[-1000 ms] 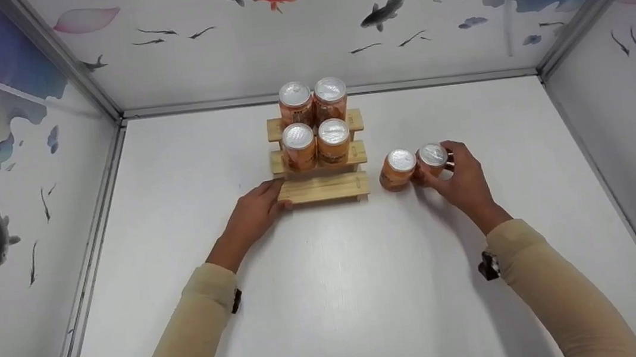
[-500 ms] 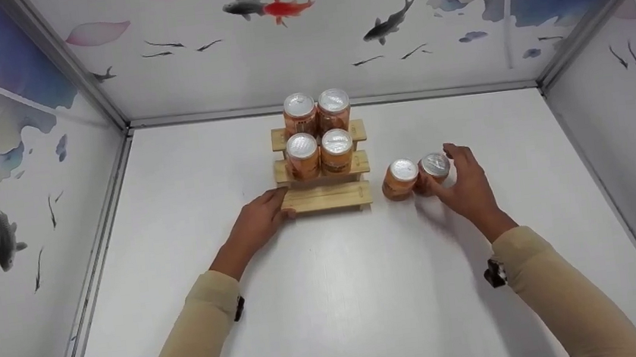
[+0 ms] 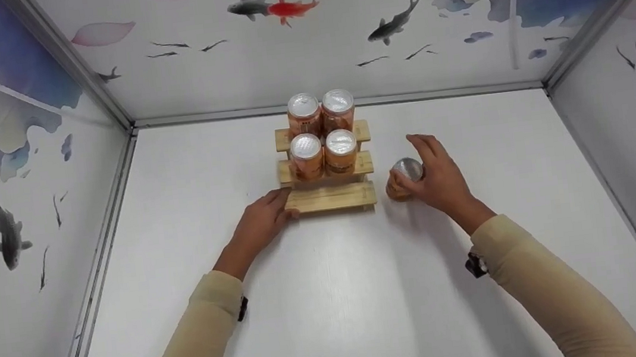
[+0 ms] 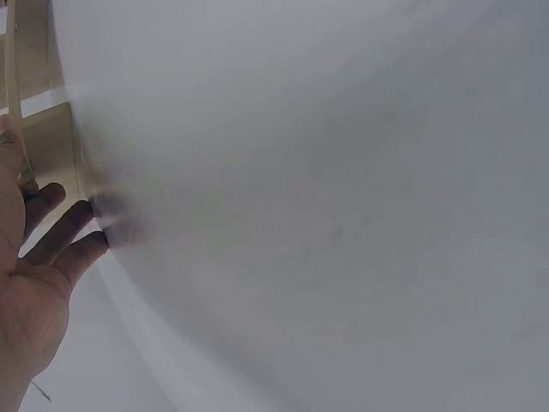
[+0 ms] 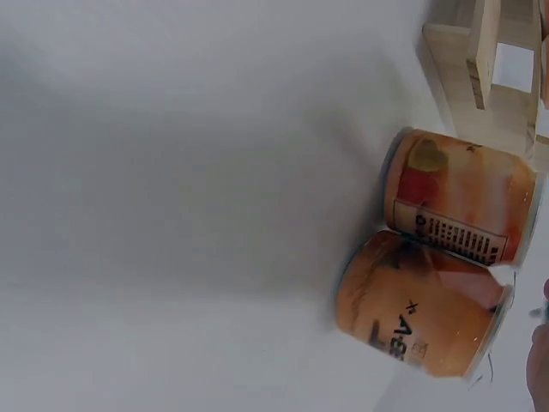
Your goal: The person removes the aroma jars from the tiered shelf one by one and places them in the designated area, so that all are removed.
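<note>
A three-step wooden rack [image 3: 329, 199] stands on the white table; its lowest step is bare. My left hand [image 3: 260, 224] holds the left end of that step between thumb and fingers; several fingertips [image 4: 79, 249] reach down beside it in the left wrist view. Right of the rack stands an orange can [image 3: 396, 189] with a silver lid. My right hand [image 3: 441, 179] arches over it, thumb near the lid and fingers spread behind. A second orange can [image 5: 420, 305] stands beside the first in the right wrist view; in the head view my hand hides it.
Several orange cans stand in pairs on the rack's upper steps, such as a front can [image 3: 342, 161] and a back can [image 3: 305, 121]. White walls with printed fish [image 3: 394, 26] enclose the table at the back and both sides.
My right hand has left the outer can and moved left over the can nearer the rack. The left hand keeps its place on the rack. The head view has shifted slightly.
</note>
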The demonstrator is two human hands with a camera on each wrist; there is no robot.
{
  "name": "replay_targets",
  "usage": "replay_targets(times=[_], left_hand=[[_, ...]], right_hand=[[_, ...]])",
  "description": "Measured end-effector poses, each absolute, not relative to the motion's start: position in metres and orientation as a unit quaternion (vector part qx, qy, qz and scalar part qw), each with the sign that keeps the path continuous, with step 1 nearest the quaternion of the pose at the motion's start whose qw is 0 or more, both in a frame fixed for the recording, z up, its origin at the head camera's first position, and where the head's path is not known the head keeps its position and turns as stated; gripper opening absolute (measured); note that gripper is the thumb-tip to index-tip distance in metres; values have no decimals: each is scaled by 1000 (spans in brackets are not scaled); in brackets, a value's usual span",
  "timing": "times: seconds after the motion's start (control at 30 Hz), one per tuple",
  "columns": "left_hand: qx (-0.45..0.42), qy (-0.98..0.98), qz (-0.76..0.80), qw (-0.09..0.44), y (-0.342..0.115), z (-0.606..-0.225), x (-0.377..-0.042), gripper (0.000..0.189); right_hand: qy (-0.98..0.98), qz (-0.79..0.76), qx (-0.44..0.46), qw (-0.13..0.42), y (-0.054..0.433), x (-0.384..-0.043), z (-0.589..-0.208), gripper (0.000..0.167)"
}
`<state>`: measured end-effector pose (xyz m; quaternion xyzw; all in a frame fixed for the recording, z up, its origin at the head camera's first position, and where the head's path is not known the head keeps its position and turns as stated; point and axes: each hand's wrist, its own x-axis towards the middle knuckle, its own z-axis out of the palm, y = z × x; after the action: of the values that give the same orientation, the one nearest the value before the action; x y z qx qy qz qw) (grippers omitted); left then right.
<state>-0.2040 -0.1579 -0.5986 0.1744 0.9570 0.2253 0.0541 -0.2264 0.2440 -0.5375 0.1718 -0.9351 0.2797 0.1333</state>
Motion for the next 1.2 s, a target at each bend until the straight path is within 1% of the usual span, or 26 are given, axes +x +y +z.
replay_targets(times=[0.27, 0.4, 0.53, 0.73, 1.03, 1.2], left_hand=[[179, 955, 231, 43, -159, -599, -203, 66], [182, 956, 227, 41, -160, -600, -203, 65], [191, 956, 222, 27, -160, -601, -203, 65], [202, 955, 217, 6, -159, -602, -203, 60], [200, 955, 220, 14, -160, -603, -204, 60], [197, 954, 227, 18, -161, -602, -203, 60]], right_hand=[[-927, 292, 197, 132, 210, -233, -526, 80], [-923, 301, 207, 120, 195, -235, -524, 81], [-918, 317, 217, 103, 182, -235, -523, 80], [-902, 346, 234, 106, 166, -236, -522, 82], [-881, 398, 232, 107, 146, -242, -522, 83], [-872, 410, 236, 122, 140, -245, -524, 81]])
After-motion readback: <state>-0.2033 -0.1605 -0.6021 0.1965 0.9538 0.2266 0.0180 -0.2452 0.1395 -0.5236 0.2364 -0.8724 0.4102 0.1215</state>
